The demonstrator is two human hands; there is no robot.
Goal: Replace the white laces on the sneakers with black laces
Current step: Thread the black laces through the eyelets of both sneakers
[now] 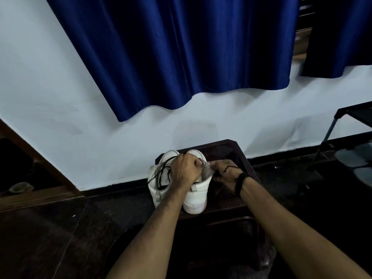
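Two bare forearms reach forward from the bottom edge toward a small dark surface (pixel 227 200) that stands against the wall. On it sit two white sneakers side by side, heels toward the camera and toes toward the wall.

The left sneaker (pixel 159 190) has a black lace (pixel 161 175) lying loose and tangled over its top; how far it is threaded cannot be told. The right sneaker (pixel 198 195) stands just beside it, the two touching or nearly so.

The left hand (pixel 186 170) lies over the gap between the two sneakers, its fingers curled, the grip narrow near the top of the right sneaker. What it pinches there is small and pale and cannot be made out. The right hand (pixel 226 171) is at the far side of the right sneaker, fingers bent and pressed against the upper; whether that grip closes on a lace or on the sneaker itself cannot be told. The two hands meet at the fingertips. A dark band (pixel 240 183) circles the right wrist, and a thin black strand runs across the back of that hand.

Beyond the surface a pale wall (pixel 60 97) rises from a dark floor (pixel 50 238). A deep blue curtain (pixel 181 47) hangs over the wall. At the right edge stands a dark metal rack (pixel 334 121).
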